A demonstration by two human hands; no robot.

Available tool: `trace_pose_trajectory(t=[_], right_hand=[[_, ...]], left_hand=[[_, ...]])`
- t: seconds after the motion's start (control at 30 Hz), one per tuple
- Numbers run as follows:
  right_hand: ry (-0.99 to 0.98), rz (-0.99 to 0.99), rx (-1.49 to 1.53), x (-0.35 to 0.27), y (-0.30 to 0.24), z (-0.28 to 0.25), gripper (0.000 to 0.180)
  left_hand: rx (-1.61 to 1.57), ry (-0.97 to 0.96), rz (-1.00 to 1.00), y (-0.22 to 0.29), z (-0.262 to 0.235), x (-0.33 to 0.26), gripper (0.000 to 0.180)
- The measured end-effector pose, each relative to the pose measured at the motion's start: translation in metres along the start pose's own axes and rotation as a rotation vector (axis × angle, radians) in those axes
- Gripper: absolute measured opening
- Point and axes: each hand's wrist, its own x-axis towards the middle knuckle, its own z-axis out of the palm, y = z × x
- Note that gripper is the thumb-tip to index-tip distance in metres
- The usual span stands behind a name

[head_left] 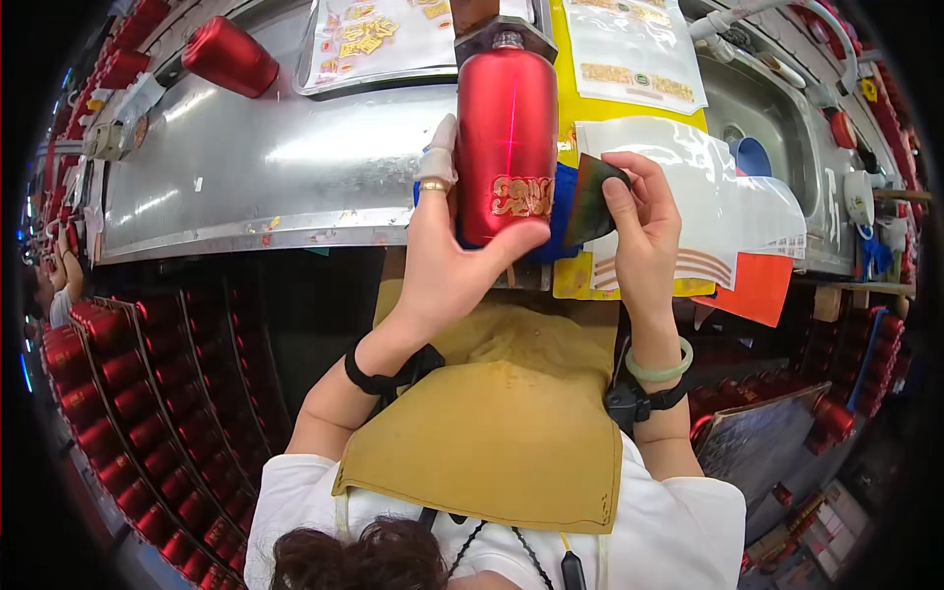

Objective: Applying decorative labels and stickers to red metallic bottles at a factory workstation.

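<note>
Head view, markings: gold scrollwork (523,197) near the red bottle's (506,118) base.
Counter (246,187): shiny steel; bottle centred, neck pointing away.
Left hand (449,241): thumb and fingers clasping bottle.
Right hand (644,221): pinching dark flap (594,202).
Nearby: decal sheets (639,54), bottle racks (147,413).

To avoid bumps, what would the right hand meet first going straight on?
Right hand likely meets the bottle first, its dark piece leading; depth is unclear, so the blue cloth might come sooner.
</note>
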Motion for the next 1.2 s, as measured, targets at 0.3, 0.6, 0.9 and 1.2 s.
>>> trace_pose_trajectory(t=[0.3, 0.6, 0.9, 1.2], right_hand=[[-0.026, 0.031, 0.005, 0.001, 0.001, 0.011, 0.024], [-0.127, -0.149, -0.321, 0.006, -0.028, 0.039, 0.019], [-0.464, -0.913, -0.749, -0.005, -0.048, 0.032, 0.030], [-0.559, -0.995, -0.779, 0.011, -0.044, 0.038, 0.020]], left_hand=[[-0.204, 0.128, -0.153, 0.000, 0.003, 0.006, 0.072], [-0.273, 0.128, -0.186, -0.002, -0.001, 0.003, 0.068], [0.681, 0.161, 0.223, -0.025, -0.012, -0.025, 0.112], [0.373, 0.138, 0.141, -0.034, -0.018, -0.018, 0.103]])
